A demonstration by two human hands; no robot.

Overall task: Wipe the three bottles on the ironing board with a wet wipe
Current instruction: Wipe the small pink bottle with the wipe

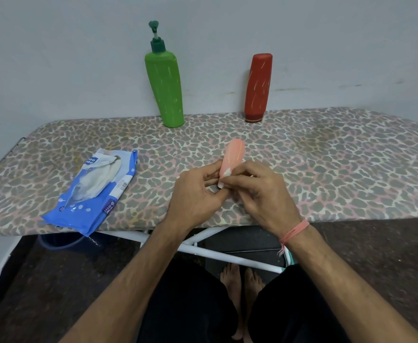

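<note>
Both your hands grip the pink bottle (pixel 233 154) over the ironing board (pixel 326 154): left hand (pixel 198 191) around its base, right hand (pixel 260 191) pinching a white wipe (pixel 224 178) against it, nearer you than the green bottle (pixel 164 87).

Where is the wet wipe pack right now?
In the head view, the blue wet wipe pack lies on the ironing board, near its front edge, left of both hands.

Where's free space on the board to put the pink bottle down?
Widest bare patch: the ironing board right of the right hand, in front of the red bottle. Another lies between the green bottle and red bottle. Crowded: the left, under the wipes pack, and the centre, where the left hand and right hand hold the pink bottle.
</note>
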